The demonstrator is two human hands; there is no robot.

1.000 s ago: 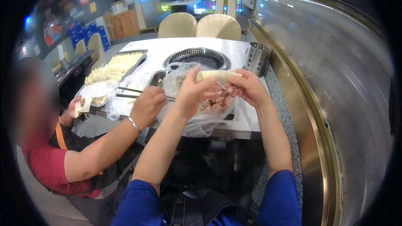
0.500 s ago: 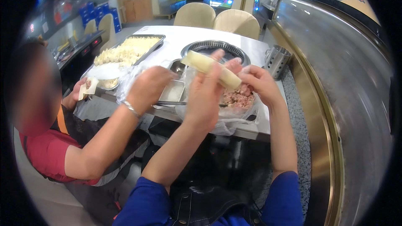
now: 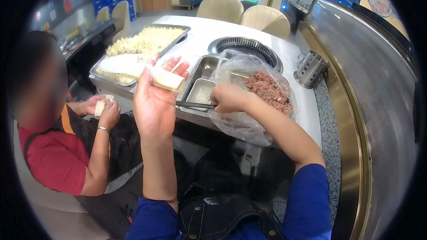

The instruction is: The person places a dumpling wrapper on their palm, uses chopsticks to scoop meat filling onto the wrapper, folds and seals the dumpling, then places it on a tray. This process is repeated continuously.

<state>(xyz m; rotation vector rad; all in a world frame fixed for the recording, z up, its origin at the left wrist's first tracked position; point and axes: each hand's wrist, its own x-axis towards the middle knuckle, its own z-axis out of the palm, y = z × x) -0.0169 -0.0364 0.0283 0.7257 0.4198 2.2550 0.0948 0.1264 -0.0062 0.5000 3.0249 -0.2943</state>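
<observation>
Left hand (image 3: 153,102) was raised, gripping a rolled wrapper (image 3: 163,79) at its 12 o'clock. Right hand (image 3: 229,98) pinched chopsticks (image 3: 193,105); minced meat bag (image 3: 267,91) at its 2 o'clock.

The tool's tip (image 3: 182,103) is hidden behind the left hand (image 3: 153,102).

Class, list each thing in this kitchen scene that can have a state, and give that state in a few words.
Left hand: raised, holding the dough wrappers.
Dough wrappers: stacked, unfilled.
Right hand: closed on a dark utensil.
Plastic bag: open, holding minced meat.
Long tray: partly filled with dumplings.
Small steel pan: nearly empty.
</observation>
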